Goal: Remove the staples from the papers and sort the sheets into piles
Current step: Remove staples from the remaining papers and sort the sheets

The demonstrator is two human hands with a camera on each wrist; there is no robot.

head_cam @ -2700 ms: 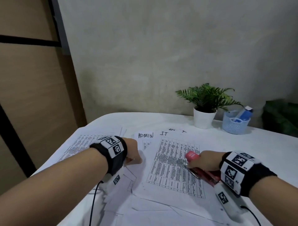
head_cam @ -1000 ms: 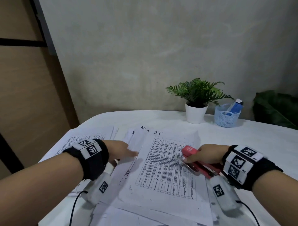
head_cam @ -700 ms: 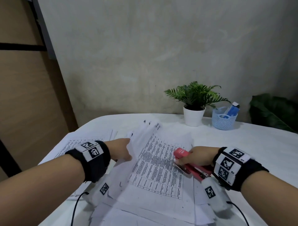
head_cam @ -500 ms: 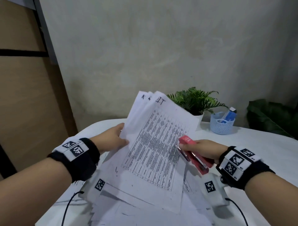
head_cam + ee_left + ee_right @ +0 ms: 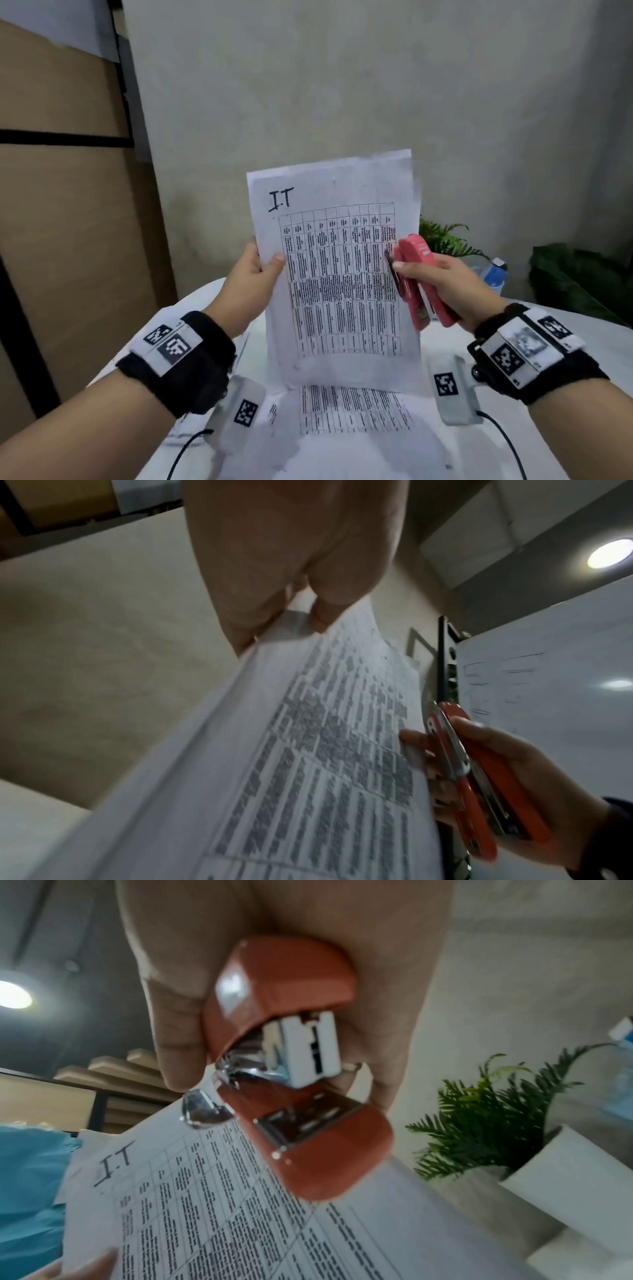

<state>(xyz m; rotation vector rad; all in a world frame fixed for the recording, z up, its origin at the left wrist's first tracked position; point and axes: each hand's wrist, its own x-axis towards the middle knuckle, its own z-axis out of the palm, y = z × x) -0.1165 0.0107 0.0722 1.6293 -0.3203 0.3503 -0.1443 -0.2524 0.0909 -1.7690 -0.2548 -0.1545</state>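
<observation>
L hand (image 5: 251, 279) pinches left edge of "I.T" papers (image 5: 337, 274), held upright above table (image 5: 548, 318). R hand (image 5: 448, 284) grips red stapler (image 5: 416, 281), fingertips touching papers' right edge.

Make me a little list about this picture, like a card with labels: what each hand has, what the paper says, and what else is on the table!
left hand: pinches the left edge of the papers, holding them up off the table
right hand: grips a red stapler against the papers' right edge
writing on top sheet: "I.T" by hand, above a printed grid
table: white, with more printed sheets lying flat
behind the papers: a green plant in a white pot
staple: cannot tell
</observation>
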